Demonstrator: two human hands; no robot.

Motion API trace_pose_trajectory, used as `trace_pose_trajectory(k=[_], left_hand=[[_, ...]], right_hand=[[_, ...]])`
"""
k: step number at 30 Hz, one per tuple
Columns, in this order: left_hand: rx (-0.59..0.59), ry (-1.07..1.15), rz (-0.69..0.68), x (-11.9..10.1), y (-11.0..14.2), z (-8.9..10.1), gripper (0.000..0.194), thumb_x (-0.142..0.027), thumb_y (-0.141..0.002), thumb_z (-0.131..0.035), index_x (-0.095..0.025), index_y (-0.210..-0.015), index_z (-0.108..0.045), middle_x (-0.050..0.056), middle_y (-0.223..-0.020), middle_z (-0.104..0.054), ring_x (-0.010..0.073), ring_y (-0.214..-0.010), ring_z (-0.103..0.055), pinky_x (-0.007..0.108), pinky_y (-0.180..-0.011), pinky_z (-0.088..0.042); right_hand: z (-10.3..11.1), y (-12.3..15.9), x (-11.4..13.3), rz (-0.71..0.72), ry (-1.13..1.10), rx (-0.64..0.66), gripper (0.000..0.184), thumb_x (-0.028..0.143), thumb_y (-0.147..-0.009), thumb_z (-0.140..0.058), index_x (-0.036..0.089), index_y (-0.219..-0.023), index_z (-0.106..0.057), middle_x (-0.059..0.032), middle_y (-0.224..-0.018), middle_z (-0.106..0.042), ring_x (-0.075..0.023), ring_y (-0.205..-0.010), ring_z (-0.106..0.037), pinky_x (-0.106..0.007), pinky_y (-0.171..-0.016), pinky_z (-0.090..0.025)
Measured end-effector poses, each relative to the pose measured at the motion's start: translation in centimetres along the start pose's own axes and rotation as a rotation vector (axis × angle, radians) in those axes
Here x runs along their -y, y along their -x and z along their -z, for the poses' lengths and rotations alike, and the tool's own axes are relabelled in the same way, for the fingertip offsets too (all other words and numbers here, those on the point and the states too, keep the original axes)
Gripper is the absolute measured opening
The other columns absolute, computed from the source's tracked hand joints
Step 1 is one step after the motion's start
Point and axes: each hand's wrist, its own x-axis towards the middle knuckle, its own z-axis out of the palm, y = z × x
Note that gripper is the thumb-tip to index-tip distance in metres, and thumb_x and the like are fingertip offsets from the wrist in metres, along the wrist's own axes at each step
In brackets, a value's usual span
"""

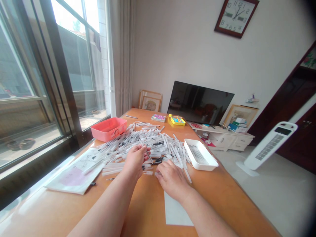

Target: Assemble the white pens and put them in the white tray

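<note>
A wide heap of white and clear pen parts (pixel 145 138), some with black ends, covers the middle of the table. My left hand (pixel 135 159) is at the near side of the heap, thumb and fingers pinched on a slim pen (pixel 149 156) that slants down to the right. Close by on the right, my right hand (pixel 171 177) rests low over the tabletop with its fingers curled in. Whatever those fingers hold, if anything, is hidden. A small clear piece (pixel 147 172) lies between the two hands. Beneath my right wrist is a white sheet of paper (pixel 176 210).
A white tray (pixel 209 163) holding several thin refills stands right of the heap. The pink bin (pixel 102 134) is at the back left. A booklet (pixel 74 177) lies at left, partly under pens. Farther back are a yellow box (pixel 178 121) and a small book (pixel 158 118).
</note>
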Motion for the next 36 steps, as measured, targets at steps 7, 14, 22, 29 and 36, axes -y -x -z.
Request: trace_pose_trajectory(k=[7,14,22,29,36], left_hand=[[-0.002,0.012,0.004,0.1,-0.1,0.0,0.016,-0.027,-0.076,-0.069,-0.016,-0.079,-0.059,0.008,-0.085,-0.07,0.0114,-0.069,-0.063,0.02,-0.057,-0.046],[0.021,0.057,0.005,-0.1,0.3,-0.2,0.018,-0.026,-0.079,-0.07,-0.015,-0.077,-0.056,0.007,-0.079,-0.068,0.0125,-0.072,-0.065,0.02,-0.06,-0.05],[0.055,0.168,0.026,-0.3,0.9,-0.7,0.018,-0.019,-0.082,-0.07,-0.016,-0.077,-0.053,0.009,-0.087,-0.07,0.0073,-0.062,-0.062,0.021,-0.066,-0.055],[0.07,0.214,0.034,-0.2,1.3,-1.2,0.02,-0.017,-0.083,-0.07,-0.017,-0.077,-0.051,0.009,-0.088,-0.071,0.011,-0.069,-0.067,0.023,-0.068,-0.056],[0.089,0.199,0.034,-0.2,2.0,-1.7,0.024,-0.018,-0.083,-0.07,-0.019,-0.076,-0.047,0.007,-0.084,-0.07,0.012,-0.073,-0.068,0.024,-0.07,-0.056]], right_hand=[[-0.2,-0.1,-0.9,0.01,-0.194,-0.209,0.038,0.018,-0.094,-0.05,0.026,-0.13,-0.061,-0.0077,-0.108,-0.068,-0.0256,-0.107,-0.057,-0.038,-0.092,-0.045],[-0.3,-0.2,-2.0,-0.402,-1.081,-0.274,0.019,0.038,-0.088,-0.064,0.021,-0.097,-0.062,-0.0045,-0.087,-0.069,-0.0201,-0.081,-0.066,-0.033,-0.074,-0.053],[0.5,-0.2,-2.0,-0.633,-1.5,-0.212,0.04,0.046,-0.081,-0.073,0.018,-0.106,-0.059,-0.01,-0.094,-0.075,-0.0204,-0.083,-0.071,-0.036,-0.081,-0.055],[0.0,-0.4,-1.2,-0.638,-1.451,-0.144,0.037,0.051,-0.084,-0.069,0.016,-0.094,-0.061,-0.0107,-0.09,-0.075,-0.0193,-0.079,-0.071,-0.035,-0.077,-0.057],[-0.2,-0.5,-1.0,-0.628,-1.456,-0.141,0.038,0.054,-0.086,-0.065,0.017,-0.094,-0.06,-0.0104,-0.089,-0.075,-0.0209,-0.081,-0.072,-0.037,-0.078,-0.058]])
